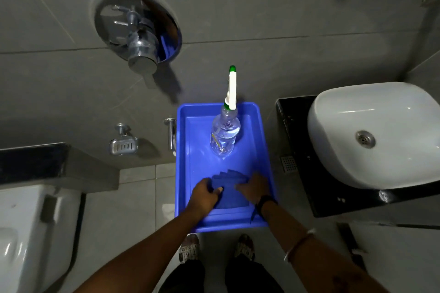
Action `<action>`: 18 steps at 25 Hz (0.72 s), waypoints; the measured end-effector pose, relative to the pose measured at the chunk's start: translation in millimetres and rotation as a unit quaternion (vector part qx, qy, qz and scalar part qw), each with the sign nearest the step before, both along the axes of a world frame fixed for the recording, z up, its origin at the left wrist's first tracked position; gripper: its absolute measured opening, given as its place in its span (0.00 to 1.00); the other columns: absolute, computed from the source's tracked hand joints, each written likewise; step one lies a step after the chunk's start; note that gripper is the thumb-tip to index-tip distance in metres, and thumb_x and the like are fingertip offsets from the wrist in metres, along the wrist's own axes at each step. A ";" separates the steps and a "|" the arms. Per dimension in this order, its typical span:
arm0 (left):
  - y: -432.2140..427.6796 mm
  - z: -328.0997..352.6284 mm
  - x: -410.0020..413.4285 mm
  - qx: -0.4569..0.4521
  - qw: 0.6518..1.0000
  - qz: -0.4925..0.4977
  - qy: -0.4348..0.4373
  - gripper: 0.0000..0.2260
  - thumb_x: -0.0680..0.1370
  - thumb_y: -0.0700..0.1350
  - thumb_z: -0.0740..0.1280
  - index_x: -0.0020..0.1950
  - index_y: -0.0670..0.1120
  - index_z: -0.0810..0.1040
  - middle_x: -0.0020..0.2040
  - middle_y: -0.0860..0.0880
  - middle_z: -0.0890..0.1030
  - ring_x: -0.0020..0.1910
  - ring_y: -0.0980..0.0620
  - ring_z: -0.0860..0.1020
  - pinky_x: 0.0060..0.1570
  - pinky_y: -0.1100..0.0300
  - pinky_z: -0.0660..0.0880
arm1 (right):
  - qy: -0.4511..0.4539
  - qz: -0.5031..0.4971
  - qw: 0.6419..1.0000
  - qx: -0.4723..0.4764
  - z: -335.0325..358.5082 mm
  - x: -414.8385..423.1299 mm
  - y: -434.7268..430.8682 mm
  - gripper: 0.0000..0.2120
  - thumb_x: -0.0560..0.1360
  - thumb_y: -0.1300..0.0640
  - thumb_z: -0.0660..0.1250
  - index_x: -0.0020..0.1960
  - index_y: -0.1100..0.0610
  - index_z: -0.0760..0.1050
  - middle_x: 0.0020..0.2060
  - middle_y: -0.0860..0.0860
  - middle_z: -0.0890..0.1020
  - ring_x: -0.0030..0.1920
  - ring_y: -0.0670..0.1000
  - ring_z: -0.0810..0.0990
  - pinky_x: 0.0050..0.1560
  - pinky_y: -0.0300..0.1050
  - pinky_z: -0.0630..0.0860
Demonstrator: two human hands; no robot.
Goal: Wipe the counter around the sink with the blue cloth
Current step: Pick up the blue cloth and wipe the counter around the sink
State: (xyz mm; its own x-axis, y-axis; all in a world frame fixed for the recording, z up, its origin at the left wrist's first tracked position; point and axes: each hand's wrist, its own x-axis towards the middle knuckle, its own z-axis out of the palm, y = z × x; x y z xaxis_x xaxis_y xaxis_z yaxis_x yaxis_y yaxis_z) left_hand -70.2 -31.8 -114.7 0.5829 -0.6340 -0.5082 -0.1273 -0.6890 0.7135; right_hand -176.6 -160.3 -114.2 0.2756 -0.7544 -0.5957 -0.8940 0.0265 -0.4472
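Note:
The blue cloth [230,191] lies folded in the near half of a blue plastic tray [257,131]. My left hand [205,194] grips the cloth's left edge, with the thumb on top. My right hand [254,187] rests on the cloth's right side with its fingers curled over it; a dark band is on that wrist. The white sink [371,133] sits on a black counter [295,140] to the right of the tray. Both hands are well left of the counter.
A clear spray bottle [225,134] with a white and green nozzle stands in the tray's far half. A chrome shower valve [138,31] and a soap holder [123,145] are on the grey wall. A toilet cistern [31,221] is at the left.

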 end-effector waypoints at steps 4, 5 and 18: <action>-18.1 -15.8 -11.7 0.069 0.980 0.156 0.101 0.10 0.72 0.39 0.75 0.50 0.37 0.81 0.45 0.42 0.82 0.44 0.46 0.79 0.46 0.55 0.76 | -0.045 -0.152 0.983 0.098 -24.1 -10.9 14.4 0.21 0.64 0.62 0.74 0.54 0.69 0.76 0.53 0.64 0.83 0.51 0.58 0.83 0.47 0.50 0.79; -19.3 -17.9 -10.6 0.069 0.973 0.180 0.129 0.09 0.71 0.37 0.75 0.49 0.36 0.81 0.45 0.41 0.82 0.44 0.46 0.79 0.47 0.53 0.77 | -0.060 -0.170 0.976 0.122 -26.7 -8.5 12.3 0.21 0.64 0.63 0.75 0.54 0.70 0.76 0.54 0.63 0.83 0.51 0.55 0.82 0.48 0.50 0.79; -29.1 34.0 -52.2 -0.166 0.794 0.241 0.533 0.12 0.73 0.36 0.68 0.55 0.37 0.82 0.52 0.36 0.85 0.46 0.42 0.85 0.41 0.53 0.83 | -0.202 -0.094 0.916 0.333 47.2 -77.3 -42.1 0.05 0.68 0.57 0.73 0.40 0.53 0.77 0.37 0.50 0.81 0.36 0.48 0.78 0.28 0.37 0.68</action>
State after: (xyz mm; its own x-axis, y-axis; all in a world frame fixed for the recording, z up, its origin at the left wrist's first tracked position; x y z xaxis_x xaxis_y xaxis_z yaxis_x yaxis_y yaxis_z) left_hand -122.4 -61.0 -80.8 0.1497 -0.6702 -0.7270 0.8918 -0.2260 0.3919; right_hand -253.9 -202.4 -67.0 0.4782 -0.3166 -0.8192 -0.6104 0.5508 -0.5692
